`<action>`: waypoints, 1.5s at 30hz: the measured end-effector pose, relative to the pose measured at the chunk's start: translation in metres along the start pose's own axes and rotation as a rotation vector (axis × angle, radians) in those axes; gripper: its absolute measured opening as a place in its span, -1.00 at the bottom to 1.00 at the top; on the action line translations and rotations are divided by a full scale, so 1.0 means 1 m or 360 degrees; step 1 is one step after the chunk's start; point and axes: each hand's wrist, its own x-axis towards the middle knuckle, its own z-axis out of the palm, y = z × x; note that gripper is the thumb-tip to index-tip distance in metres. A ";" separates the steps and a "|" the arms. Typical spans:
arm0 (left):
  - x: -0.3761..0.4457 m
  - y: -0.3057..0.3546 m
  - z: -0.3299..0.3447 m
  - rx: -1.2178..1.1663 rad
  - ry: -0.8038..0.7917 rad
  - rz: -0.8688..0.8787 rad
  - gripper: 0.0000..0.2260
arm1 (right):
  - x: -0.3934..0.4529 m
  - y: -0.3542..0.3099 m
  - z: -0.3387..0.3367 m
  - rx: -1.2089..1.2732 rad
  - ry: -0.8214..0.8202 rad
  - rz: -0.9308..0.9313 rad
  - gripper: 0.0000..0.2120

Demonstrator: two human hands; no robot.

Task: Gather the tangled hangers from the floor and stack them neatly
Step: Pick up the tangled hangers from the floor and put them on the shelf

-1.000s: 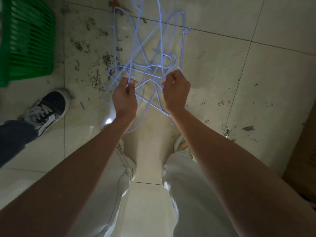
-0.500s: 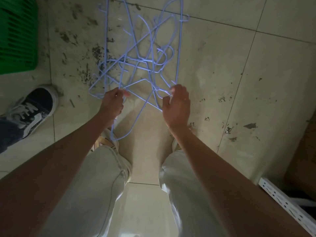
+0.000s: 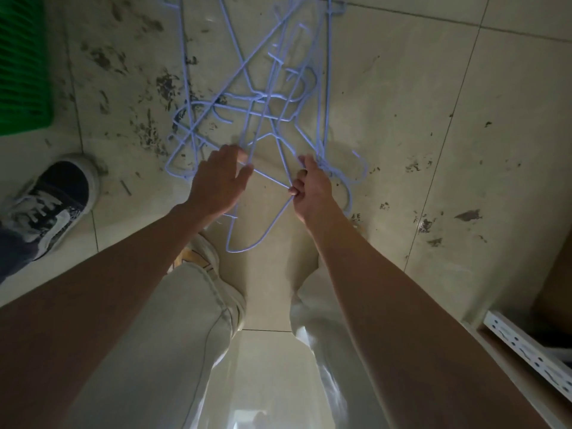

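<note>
A tangle of several pale blue wire hangers [image 3: 266, 97] spreads over the tiled floor ahead of my feet and runs past the frame's top edge. My left hand [image 3: 218, 179] lies over the tangle's near left part, fingers spread fairly straight, touching the wires. My right hand [image 3: 311, 185] pinches a wire between thumb and fingers where two bars cross. One hanger's rounded corner [image 3: 238, 247] hangs low between my hands toward my legs.
A green slatted plastic basket [image 3: 21, 63] stands at the far left. Another person's dark sneaker [image 3: 51, 202] is on the floor left of the tangle. A white perforated metal rail [image 3: 532, 351] and brown board lie at the lower right. The tiles carry dark dirt marks.
The tangle has sunk toward the floor and my hands came nearer my legs. My left hand went from gripping wires to resting loosely on them. My right hand shifted to a pinch.
</note>
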 end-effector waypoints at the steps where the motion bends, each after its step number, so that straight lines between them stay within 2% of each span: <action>1: -0.001 0.001 0.000 0.0000 0.0088 0.0008 -0.62 | -0.006 -0.002 -0.001 0.0016 -0.0038 -0.0040 -0.77; 3: -0.002 0.007 -0.001 -0.0028 0.0241 -0.0018 -0.64 | -0.018 -0.007 -0.001 0.0063 -0.0160 -0.0102 -0.77; 6: 0.003 0.021 -0.008 -0.0336 0.0320 -0.0089 -0.65 | -0.028 -0.020 0.003 0.0070 -0.0253 -0.0203 -0.72; 9: 0.019 0.024 -0.015 -0.0221 0.0511 -0.0234 -0.53 | -0.032 -0.035 0.001 0.0063 -0.0354 -0.0195 -0.63; 10: 0.023 0.024 -0.017 -0.0199 0.0496 -0.0289 -0.53 | -0.034 -0.039 0.000 0.0075 -0.0426 -0.0145 -0.60; 12: 0.030 0.024 -0.019 -0.0390 0.0169 -0.0337 -0.58 | -0.041 -0.048 -0.005 0.0094 -0.0610 -0.0017 -0.59; 14: 0.033 0.031 -0.020 -0.0813 0.0003 -0.0378 -0.69 | -0.054 -0.057 -0.007 0.0046 -0.0730 0.0031 -0.60; 16: 0.031 0.041 -0.031 -0.0919 0.0036 -0.0366 -0.67 | -0.078 -0.068 -0.007 -0.0039 -0.0745 -0.0002 -0.62; 18: 0.018 0.055 -0.049 -0.0801 0.0220 -0.0254 -0.66 | -0.109 -0.079 -0.007 -0.0131 -0.0665 -0.0142 -0.68; 21: -0.013 0.086 -0.090 -0.0759 0.0322 -0.0218 -0.67 | -0.175 -0.093 -0.007 -0.0138 -0.0551 -0.0410 -0.86; 25: -0.061 0.140 -0.148 -0.0662 0.0217 -0.0183 -0.61 | -0.276 -0.108 -0.010 0.0068 -0.0678 -0.0474 -0.71; 30: -0.145 0.234 -0.232 -0.0722 -0.0051 -0.0068 -0.78 | -0.419 -0.143 -0.038 0.0167 -0.0481 -0.0626 -0.63; 32: -0.187 0.274 -0.265 -0.0682 -0.0188 -0.0009 -0.78 | -0.485 -0.162 -0.056 0.0269 -0.0438 -0.0641 -0.62; 36: -0.253 0.339 -0.311 -0.0483 -0.0429 0.0109 -0.74 | -0.602 -0.191 -0.087 0.0381 -0.0636 -0.0602 -0.58; 41: -0.304 0.395 -0.341 -0.0819 -0.0481 0.0033 -0.77 | -0.701 -0.199 -0.133 0.0405 -0.0719 -0.0750 -0.59; 45: -0.325 0.429 -0.362 -0.1089 -0.0473 -0.0042 -0.78 | -0.753 -0.197 -0.180 0.0662 -0.0767 -0.0855 -0.62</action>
